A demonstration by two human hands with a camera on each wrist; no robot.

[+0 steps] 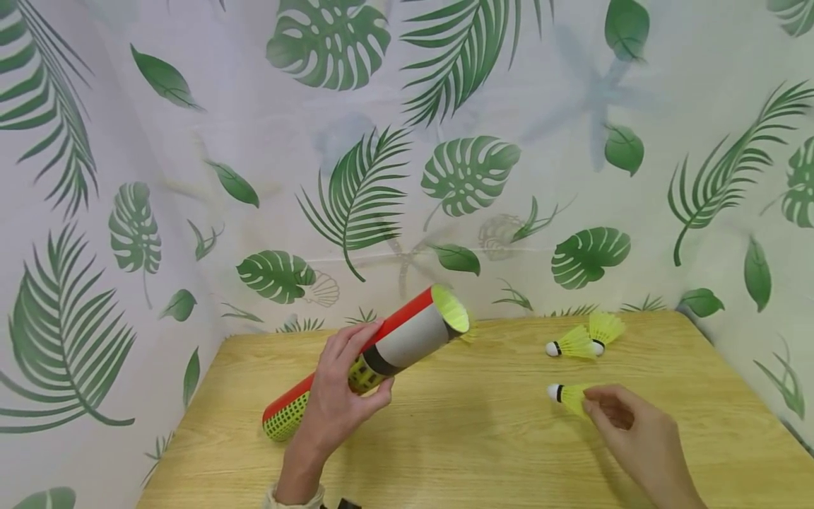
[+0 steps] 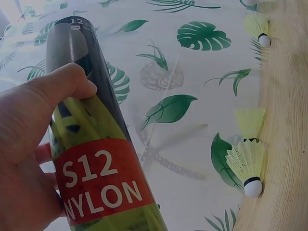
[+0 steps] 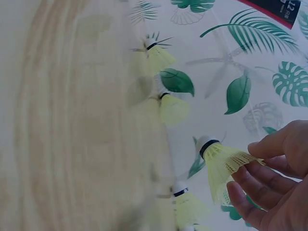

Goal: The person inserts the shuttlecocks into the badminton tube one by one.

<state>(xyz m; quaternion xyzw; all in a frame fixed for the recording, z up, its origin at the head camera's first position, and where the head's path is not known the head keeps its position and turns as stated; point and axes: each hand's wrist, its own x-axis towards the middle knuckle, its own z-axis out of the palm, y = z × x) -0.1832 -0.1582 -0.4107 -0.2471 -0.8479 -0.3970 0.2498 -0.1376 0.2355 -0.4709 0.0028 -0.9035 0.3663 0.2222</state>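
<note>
My left hand [image 1: 340, 385] grips a shuttlecock tube [image 1: 413, 336] round its middle, fingers over the red side and thumb below. The tube tilts, its round end raised to the right, with yellow ribbed skirt showing inside the mouth. "S12 NYLON" stands on its red label [image 2: 103, 178] in the left wrist view. My right hand [image 1: 639, 431] pinches a yellow shuttlecock [image 1: 572, 398] by the edge of its skirt, with the white cork pointing left. In the right wrist view this shuttlecock [image 3: 219, 163] hangs between thumb and fingers.
Two more yellow shuttlecocks, one in front [image 1: 575, 344] and one behind [image 1: 607, 326], lie together at the back right of the wooden table [image 1: 470, 438]. Another shuttlecock [image 1: 469, 334] shows partly behind the tube's mouth. A leaf-patterned cloth [image 1: 394, 198] hangs behind the table.
</note>
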